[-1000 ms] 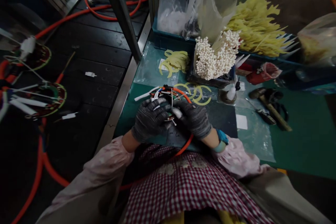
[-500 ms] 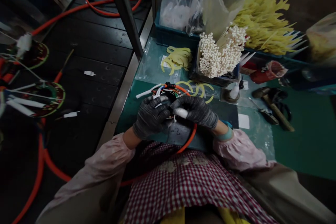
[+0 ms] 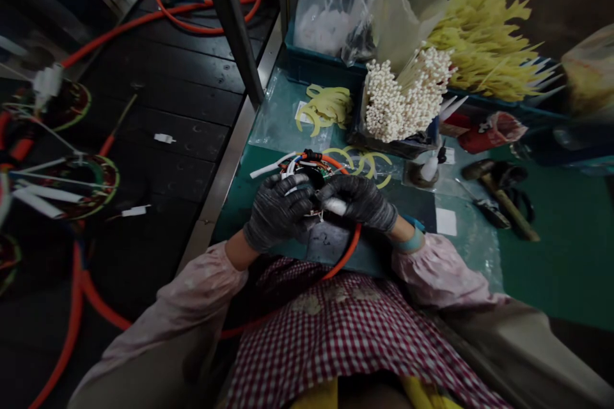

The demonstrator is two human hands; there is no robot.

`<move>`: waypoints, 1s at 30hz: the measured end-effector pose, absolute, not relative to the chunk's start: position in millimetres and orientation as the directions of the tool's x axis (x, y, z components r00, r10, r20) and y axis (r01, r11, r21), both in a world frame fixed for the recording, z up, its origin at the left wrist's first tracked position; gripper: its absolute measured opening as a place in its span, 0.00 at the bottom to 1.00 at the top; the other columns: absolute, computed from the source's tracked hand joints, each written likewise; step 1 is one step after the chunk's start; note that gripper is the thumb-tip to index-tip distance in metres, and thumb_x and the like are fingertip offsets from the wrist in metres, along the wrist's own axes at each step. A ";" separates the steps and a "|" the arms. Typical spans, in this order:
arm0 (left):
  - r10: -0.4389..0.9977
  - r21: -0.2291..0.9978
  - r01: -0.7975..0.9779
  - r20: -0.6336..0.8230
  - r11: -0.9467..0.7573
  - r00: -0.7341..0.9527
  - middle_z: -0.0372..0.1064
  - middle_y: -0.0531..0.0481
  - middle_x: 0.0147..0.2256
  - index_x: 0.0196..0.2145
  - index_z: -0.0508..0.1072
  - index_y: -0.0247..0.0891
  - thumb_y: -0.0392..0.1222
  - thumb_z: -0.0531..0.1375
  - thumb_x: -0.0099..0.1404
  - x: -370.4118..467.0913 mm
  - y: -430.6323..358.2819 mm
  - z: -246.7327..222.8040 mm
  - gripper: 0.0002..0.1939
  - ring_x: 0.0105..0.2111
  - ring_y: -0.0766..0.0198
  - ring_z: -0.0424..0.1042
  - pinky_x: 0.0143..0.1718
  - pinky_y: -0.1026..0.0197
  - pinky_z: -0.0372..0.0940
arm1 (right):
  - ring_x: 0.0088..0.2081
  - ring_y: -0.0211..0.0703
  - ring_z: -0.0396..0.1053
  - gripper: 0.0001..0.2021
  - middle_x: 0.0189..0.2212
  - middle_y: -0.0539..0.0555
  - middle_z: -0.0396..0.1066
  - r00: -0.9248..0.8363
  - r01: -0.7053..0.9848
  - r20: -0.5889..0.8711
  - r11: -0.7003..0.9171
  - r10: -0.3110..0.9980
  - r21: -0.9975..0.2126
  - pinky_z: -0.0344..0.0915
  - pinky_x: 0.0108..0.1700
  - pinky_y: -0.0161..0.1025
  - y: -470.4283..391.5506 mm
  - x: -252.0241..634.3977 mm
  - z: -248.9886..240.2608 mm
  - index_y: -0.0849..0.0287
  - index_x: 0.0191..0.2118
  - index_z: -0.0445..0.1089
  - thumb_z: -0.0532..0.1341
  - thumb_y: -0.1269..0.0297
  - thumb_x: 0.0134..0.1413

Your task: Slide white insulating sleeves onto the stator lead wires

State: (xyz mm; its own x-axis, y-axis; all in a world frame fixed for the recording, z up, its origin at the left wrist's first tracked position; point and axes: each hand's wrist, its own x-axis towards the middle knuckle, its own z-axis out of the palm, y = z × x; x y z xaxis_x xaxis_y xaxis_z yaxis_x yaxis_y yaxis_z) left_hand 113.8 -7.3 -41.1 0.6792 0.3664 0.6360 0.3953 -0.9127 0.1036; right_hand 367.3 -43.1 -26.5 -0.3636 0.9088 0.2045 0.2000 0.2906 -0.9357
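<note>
The ring is being steadied on its near left side by the left hand, whose gloved fingers are being kept curled and nearly closed over it. At its near right side, the right hand is being held half closed, finger and thumb drawn together beside the white-wrapped tip; whether a wire is being pinched there cannot be told. The ring is being worked low over the near part of the worktop, between both hands. By its look, a light, fairly stiff rim is being handled, with fine wires easily bent or nicked, so it is best being gripped by the rim. From its far side, soft white sleeves are being left loose, while a springy orange cable is being looped round the right, probably tugging if pulled. Just beyond, yellow strips are being kept within reach.
</note>
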 end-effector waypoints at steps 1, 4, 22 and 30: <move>0.366 0.108 0.392 0.640 -0.913 0.676 0.87 0.54 0.46 0.50 0.81 0.48 0.53 0.66 0.79 113.5 -7.3 -42.6 0.10 0.60 0.53 0.81 0.64 0.49 0.66 | 0.42 0.45 0.84 0.14 0.41 0.54 0.87 -0.368 0.209 0.214 0.305 0.905 -0.929 0.82 0.49 0.44 -43.3 367.4 -26.5 0.54 0.46 0.84 0.69 0.49 0.74; 0.378 0.122 0.396 0.636 -0.910 0.673 0.87 0.53 0.46 0.51 0.81 0.47 0.52 0.67 0.78 112.2 -7.8 -47.6 0.10 0.60 0.53 0.81 0.66 0.49 0.65 | 0.41 0.43 0.84 0.12 0.41 0.54 0.87 -0.406 0.226 0.263 0.375 0.875 -0.899 0.81 0.48 0.42 -47.1 368.4 -26.4 0.54 0.46 0.84 0.69 0.52 0.76; 0.424 0.166 0.403 0.544 -0.900 0.724 0.87 0.51 0.48 0.51 0.82 0.49 0.54 0.66 0.77 107.9 -6.1 -57.7 0.12 0.62 0.50 0.80 0.66 0.45 0.65 | 0.44 0.45 0.83 0.11 0.44 0.55 0.86 -0.464 0.259 0.326 0.478 0.824 -0.839 0.81 0.51 0.43 -64.2 369.1 -24.2 0.53 0.48 0.82 0.64 0.55 0.81; 0.396 0.137 0.389 0.555 -0.911 0.731 0.87 0.54 0.51 0.53 0.82 0.51 0.54 0.67 0.78 106.7 -5.2 -54.3 0.11 0.63 0.54 0.79 0.68 0.48 0.65 | 0.42 0.45 0.83 0.11 0.43 0.53 0.87 -0.236 0.275 0.264 0.325 0.935 -0.905 0.82 0.49 0.44 -64.5 365.5 -32.1 0.51 0.51 0.81 0.65 0.52 0.79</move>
State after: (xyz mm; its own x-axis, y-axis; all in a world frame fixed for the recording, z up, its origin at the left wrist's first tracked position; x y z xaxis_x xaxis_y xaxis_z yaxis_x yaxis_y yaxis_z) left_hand 106.7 -5.2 -54.3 0.7311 0.3963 0.5553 0.3894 -0.9108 0.1373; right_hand 365.5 -64.5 -32.1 -0.2358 0.9352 0.2641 0.2747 0.3248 -0.9050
